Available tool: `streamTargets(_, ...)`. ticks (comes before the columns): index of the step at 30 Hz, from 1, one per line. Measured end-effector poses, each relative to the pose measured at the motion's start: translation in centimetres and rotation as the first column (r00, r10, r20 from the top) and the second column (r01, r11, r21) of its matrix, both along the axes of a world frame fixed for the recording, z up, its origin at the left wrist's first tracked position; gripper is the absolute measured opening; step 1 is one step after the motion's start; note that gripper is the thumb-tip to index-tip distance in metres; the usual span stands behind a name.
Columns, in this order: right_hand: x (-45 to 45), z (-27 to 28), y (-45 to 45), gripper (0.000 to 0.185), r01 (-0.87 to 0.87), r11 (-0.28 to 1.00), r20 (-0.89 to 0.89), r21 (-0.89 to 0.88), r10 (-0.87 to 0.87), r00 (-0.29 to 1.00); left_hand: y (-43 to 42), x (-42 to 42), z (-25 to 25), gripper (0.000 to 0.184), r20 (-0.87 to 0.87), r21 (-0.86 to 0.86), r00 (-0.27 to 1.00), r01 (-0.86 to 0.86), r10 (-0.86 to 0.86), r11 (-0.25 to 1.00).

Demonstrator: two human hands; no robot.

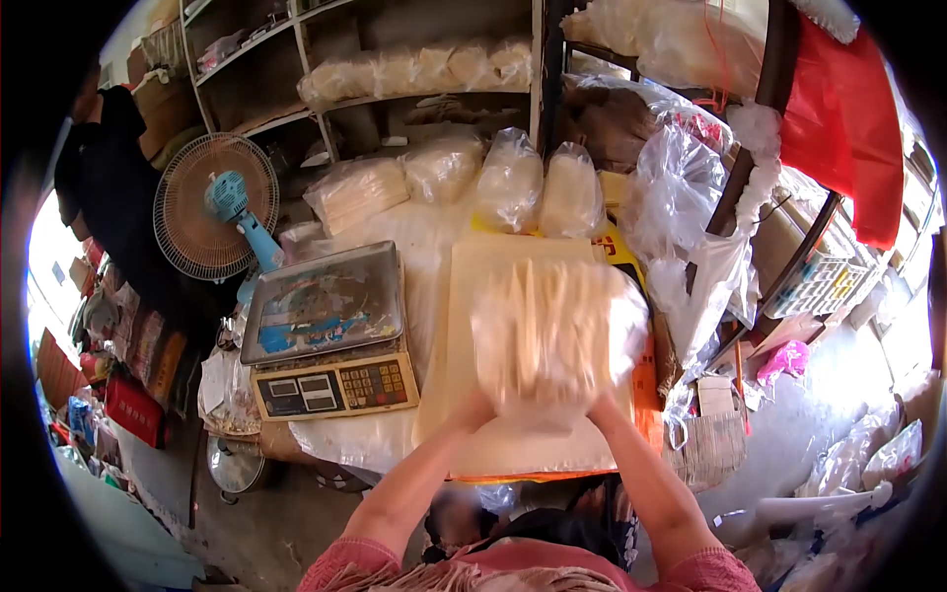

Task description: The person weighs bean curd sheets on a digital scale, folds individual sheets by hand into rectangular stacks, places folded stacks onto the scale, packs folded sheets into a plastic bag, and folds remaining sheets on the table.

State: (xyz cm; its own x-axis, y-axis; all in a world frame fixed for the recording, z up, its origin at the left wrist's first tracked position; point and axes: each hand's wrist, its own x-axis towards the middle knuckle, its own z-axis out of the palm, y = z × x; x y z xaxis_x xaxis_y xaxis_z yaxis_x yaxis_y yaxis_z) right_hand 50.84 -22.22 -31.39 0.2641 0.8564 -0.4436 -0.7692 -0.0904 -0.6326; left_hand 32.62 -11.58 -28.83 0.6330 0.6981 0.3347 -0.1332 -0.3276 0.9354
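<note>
Both hands hold up a clear plastic bag of pale, folded strips or sheets (543, 331), blurred by motion. My left hand (480, 407) grips its lower left corner and my right hand (599, 403) its lower right. The bag hides most of my fingers. Exactly what the pale contents are I cannot tell. Below and behind the bag lies a flat, cream-coloured board or stack of sheets (478, 456) on the table. A digital scale (330, 335) with a metal pan stands to the left of my hands.
Filled plastic bags (511, 183) line the table's back, and more bags (424, 69) sit on a shelf. Left of the scale stands a fan (222, 202), with a person in dark clothing (109, 178) beyond. Loose clear plastic (681, 187) hangs at right, near a red sheet (838, 118).
</note>
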Motion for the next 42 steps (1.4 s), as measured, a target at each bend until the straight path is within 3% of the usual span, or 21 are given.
streamTargets(2, 0.0, 2.1, 0.0, 0.037, 0.155, 0.965, -0.225, 0.211, -0.106, 0.969, 0.3, 0.8, 1.4, 0.031, 0.182, -0.016, 0.983, 0.038, -0.034, 0.999)
streamTargets(4, 0.5, 5.1, 0.6, 0.037, 0.269, 0.906, -0.291, 0.326, -0.175, 0.941, 1.2, 0.9, 7.2, 0.021, 0.019, 0.399, 0.986, -0.158, 0.164, 0.904)
streamTargets(7, 0.8, 8.7, 2.0, 0.037, 0.307, 0.827, -0.001, 0.470, -0.347, 0.938, 2.5, 1.6, 18.0, 0.021, 0.170, 0.814, 0.949, -0.286, 0.265, 0.505)
streamTargets(9, -0.8, 10.8, 1.3, 0.034, 0.163, 0.803, 0.738, 0.573, -0.592, 0.324, 3.0, 1.7, 21.8, 0.023, 0.173, 0.913, 0.965, -0.231, 0.195, 0.335)
streamTargets(10, -1.9, 12.0, -0.2, 0.027, 0.090, 0.827, 0.831, 0.554, -0.557, 0.004, 3.1, 1.5, 22.4, 0.024, 0.167, 0.949, 0.972, -0.204, 0.163, 0.242)
streamTargets(11, -1.6, 10.7, -0.7, 0.025, 0.048, 0.899, 0.898, 0.435, -0.437, 0.058, 3.0, 1.1, 22.2, 0.024, 0.127, 0.966, 0.982, -0.154, 0.139, 0.208)
streamTargets(13, -0.6, 8.5, -1.8, 0.024, -0.219, 0.905, 0.737, 0.364, -0.424, -0.526, 2.2, 0.2, 20.1, 0.024, 0.035, 0.988, 0.995, -0.048, 0.089, 0.145)
streamTargets(16, -1.8, 5.0, -4.7, 0.021, -0.301, 0.940, 0.814, 0.159, -0.297, -0.499, 0.5, -1.6, 11.1, 0.020, -0.135, 0.977, 0.959, 0.087, 0.248, 0.196)
streamTargets(19, -2.6, 5.9, -7.2, 0.019, -0.336, 0.941, 0.875, 0.043, -0.199, -0.442, -3.8, -3.6, 4.7, 0.016, -0.035, 0.838, 0.936, -0.164, 0.350, 0.520)
streamTargets(20, -2.6, 6.2, -7.6, 0.016, -0.326, 0.944, 0.862, 0.054, -0.209, -0.462, -5.0, -3.8, 3.3, 0.016, 0.042, 0.700, 0.901, -0.334, 0.431, 0.631)
streamTargets(22, -2.6, 7.3, -7.9, 0.016, -0.376, 0.923, 0.838, 0.081, -0.267, -0.476, -6.3, -4.6, 2.1, 0.016, -0.379, 0.032, 0.875, -0.313, 0.301, 0.949)
streamTargets(23, -2.7, 7.9, -8.1, 0.015, -0.404, 0.910, 0.825, 0.091, -0.296, -0.481, -6.7, -4.9, 1.8, 0.017, -0.508, -0.344, 0.852, -0.331, 0.122, 0.879)
streamTargets(27, -5.1, 10.8, -8.0, 0.010, -0.512, 0.859, 0.769, 0.007, -0.332, -0.546, -7.5, -5.6, 3.0, 0.025, 0.124, -0.685, 0.970, 0.238, -0.211, 0.689)
streamTargets(29, -5.9, 11.3, -7.3, 0.010, -0.593, 0.796, 0.717, -0.123, -0.342, -0.607, -8.1, -4.0, -1.3, 0.032, 0.015, -0.254, 0.970, 0.237, -0.241, 0.938)
streamTargets(31, -6.1, 9.2, -5.6, 0.020, -0.643, 0.764, 0.762, -0.048, -0.389, -0.519, -8.9, -3.3, -1.9, 0.027, -0.116, -0.121, 0.939, 0.310, -0.323, 0.943)
streamTargets(33, -5.3, 7.0, -4.7, 0.020, -0.578, 0.810, 0.858, -0.096, -0.228, -0.461, -9.4, -2.9, -0.8, 0.023, -0.324, 0.085, 0.941, 0.132, -0.098, 0.988)
streamTargets(34, -5.1, 6.6, -4.2, 0.017, -0.516, 0.846, 0.815, -0.132, -0.203, -0.542, -9.7, -2.0, -3.8, 0.019, -0.005, 0.143, 0.998, -0.056, 0.057, 0.988)
streamTargets(35, -4.9, 6.5, -3.7, 0.014, -0.435, 0.885, 0.768, -0.166, -0.161, -0.620, -10.1, -2.7, -2.0, 0.015, -0.314, 0.191, 0.917, -0.191, 0.244, 0.963)
streamTargets(37, -4.8, 6.3, -3.4, 0.009, -0.397, 0.899, 0.759, -0.187, -0.124, -0.639, -10.5, -3.2, 0.1, 0.011, -0.213, 0.548, 0.831, -0.334, 0.514, 0.767)
streamTargets(40, -5.1, 6.9, -3.4, 0.004, -0.363, 0.931, 0.888, -0.049, -0.126, -0.442, -9.7, -2.9, -1.9, 0.009, -0.148, 0.762, 0.878, -0.192, 0.455, 0.619)
streamTargets(42, -5.0, 7.5, -4.0, 0.011, -0.349, 0.923, 0.935, 0.161, -0.256, -0.247, -9.5, -3.1, -2.0, 0.008, -0.221, 0.503, 0.908, -0.207, 0.357, 0.839)
